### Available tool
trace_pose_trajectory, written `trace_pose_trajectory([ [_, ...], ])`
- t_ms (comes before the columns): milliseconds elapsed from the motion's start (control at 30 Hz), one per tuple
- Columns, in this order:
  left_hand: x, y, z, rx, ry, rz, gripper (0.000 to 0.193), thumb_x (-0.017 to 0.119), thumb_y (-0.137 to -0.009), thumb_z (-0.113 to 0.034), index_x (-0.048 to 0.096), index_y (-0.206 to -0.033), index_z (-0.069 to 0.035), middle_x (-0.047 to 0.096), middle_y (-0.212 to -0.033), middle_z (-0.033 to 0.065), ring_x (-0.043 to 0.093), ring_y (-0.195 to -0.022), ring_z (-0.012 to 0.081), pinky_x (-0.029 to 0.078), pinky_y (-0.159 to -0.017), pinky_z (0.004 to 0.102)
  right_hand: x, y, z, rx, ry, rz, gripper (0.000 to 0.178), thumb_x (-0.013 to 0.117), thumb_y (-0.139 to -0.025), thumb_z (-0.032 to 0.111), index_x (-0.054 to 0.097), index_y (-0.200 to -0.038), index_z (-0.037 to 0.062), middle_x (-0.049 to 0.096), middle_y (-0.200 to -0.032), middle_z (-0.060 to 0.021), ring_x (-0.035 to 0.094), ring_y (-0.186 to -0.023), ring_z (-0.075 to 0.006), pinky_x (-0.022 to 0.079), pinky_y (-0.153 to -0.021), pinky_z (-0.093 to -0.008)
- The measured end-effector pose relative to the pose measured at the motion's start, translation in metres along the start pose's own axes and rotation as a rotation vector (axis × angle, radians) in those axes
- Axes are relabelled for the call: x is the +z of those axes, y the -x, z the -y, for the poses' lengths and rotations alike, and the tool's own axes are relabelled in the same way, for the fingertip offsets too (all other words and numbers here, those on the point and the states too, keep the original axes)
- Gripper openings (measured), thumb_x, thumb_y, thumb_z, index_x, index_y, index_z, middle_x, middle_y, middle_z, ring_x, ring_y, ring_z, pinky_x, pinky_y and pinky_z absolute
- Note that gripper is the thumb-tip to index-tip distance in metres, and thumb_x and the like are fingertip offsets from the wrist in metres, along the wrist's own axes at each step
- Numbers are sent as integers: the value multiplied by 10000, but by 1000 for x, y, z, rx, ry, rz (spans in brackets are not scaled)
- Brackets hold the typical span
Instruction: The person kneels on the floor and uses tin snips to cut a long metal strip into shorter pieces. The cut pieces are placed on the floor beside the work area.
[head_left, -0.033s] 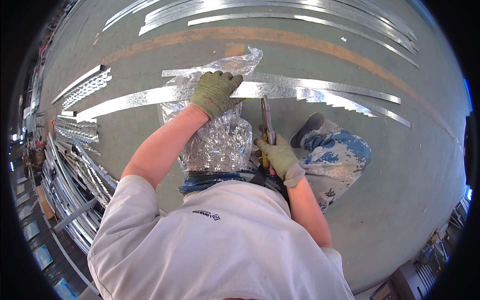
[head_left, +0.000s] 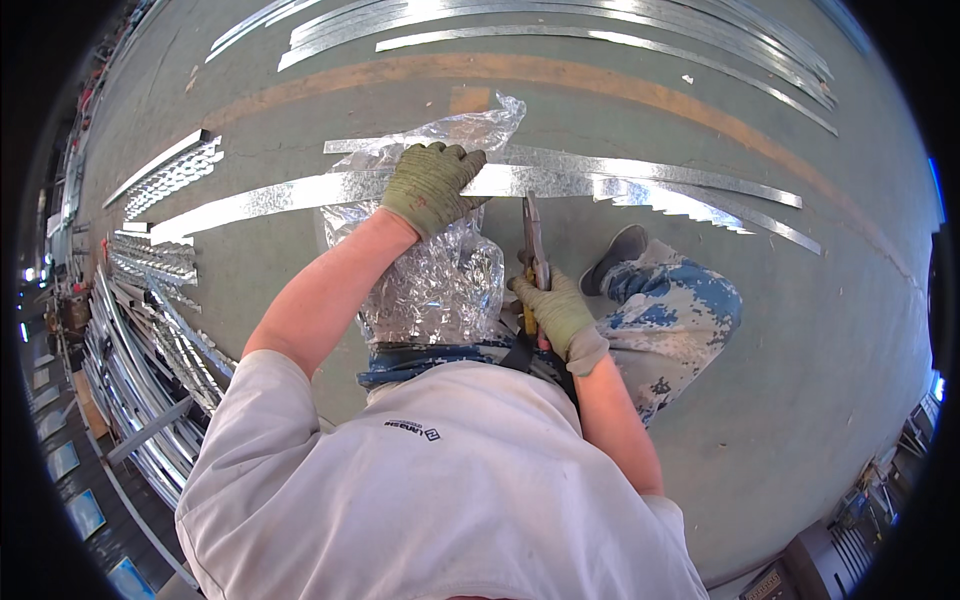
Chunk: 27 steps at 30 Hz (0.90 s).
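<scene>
My left hand [head_left: 430, 190], in an olive work glove, is closed over a long galvanized metal strip [head_left: 270, 194] that runs crosswise in front of me. In my gloved right hand [head_left: 560, 315] are tin snips [head_left: 533, 235] with yellow on the handles. Their jaws point away from me, and the tips meet the near edge of the strip, right of my left hand. Whether the blades are parted is too small to tell. Crinkled clear plastic film [head_left: 430, 285] covers my left leg and reaches up beneath the strip.
Beyond the held strip lies another metal strip [head_left: 650, 168], with jagged-edged offcuts [head_left: 690, 208] to its right. Long strips [head_left: 560, 33] lie farther off, past an orange floor line [head_left: 400, 68]. Metal profiles [head_left: 130, 350] are heaped at the left. My shoe [head_left: 613, 260] stands right of the snips.
</scene>
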<state>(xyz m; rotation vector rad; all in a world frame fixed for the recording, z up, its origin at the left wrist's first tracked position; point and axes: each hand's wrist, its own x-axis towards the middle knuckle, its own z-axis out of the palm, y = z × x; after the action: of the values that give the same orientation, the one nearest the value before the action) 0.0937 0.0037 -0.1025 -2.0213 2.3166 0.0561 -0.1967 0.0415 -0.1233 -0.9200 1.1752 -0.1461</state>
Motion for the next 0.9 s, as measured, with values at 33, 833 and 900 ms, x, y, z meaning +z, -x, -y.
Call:
trace_pose_trajectory([
  [33,0,0,0,-1,1,5,561,736,-1036,-596,713,-1387,-159,781,-1200,104,752,-1162,330,580,-996,518,1,0,-1,12,-7,-2,290,776,-1118,306,693,-1278,79,703,-817,-77,558,-500,-163,417,-417,-365],
  [833,-9,-7,-5,-103,139,140,608,865,-952,-431,749,-1488,-166,796,-1282,146,755,-1191,395,600,-1040,541,-8,-3,-14,81,-200,-8,276,797,-1095,260,764,-1306,84,676,-822,9,573,-569,-101,453,-519,-311],
  [900,-6,-7,-5,-106,132,119,606,871,-947,-416,749,-1487,-172,796,-1287,147,755,-1192,394,602,-1038,540,-15,-3,-12,75,-208,15,255,794,-1098,254,765,-1280,77,680,-825,8,578,-574,-101,457,-523,-312],
])
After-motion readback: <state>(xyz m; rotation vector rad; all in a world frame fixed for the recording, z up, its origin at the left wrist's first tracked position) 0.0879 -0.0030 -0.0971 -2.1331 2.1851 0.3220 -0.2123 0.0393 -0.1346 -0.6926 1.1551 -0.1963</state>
